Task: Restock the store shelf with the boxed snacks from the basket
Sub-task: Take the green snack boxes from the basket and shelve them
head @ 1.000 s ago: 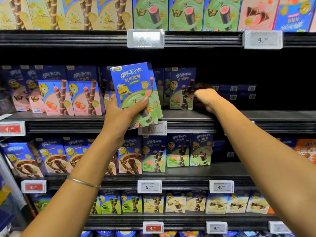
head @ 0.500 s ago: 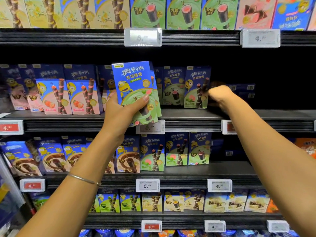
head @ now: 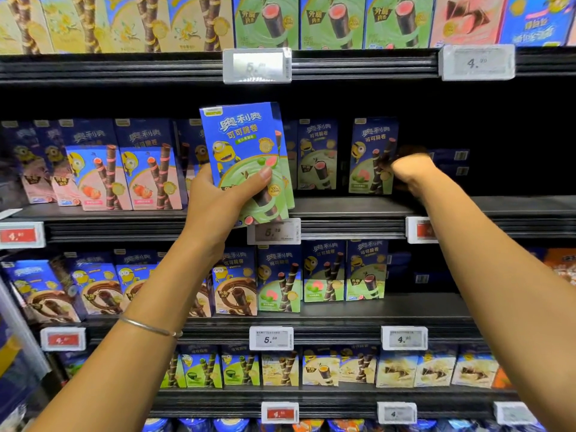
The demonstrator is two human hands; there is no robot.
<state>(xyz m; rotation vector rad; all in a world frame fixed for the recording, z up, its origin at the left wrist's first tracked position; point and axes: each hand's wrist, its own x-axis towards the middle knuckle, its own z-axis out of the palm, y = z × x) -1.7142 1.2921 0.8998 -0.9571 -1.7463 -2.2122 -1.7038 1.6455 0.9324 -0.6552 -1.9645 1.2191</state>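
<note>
Two hands at the shelf [head: 343,207]
Left hand [head: 215,207] grips stacked green boxes [head: 243,145]; right hand [head: 411,173] pinches a standing box [head: 371,151] just left of it.

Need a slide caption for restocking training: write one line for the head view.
Left hand holds green snack boxes up while right hand grips a matching box on the shelf.

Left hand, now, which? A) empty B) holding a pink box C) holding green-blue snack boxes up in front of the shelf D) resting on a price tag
C: the left hand grips the green-blue boxes, thumb across the front, while the right hand holds a shelved box.
</note>
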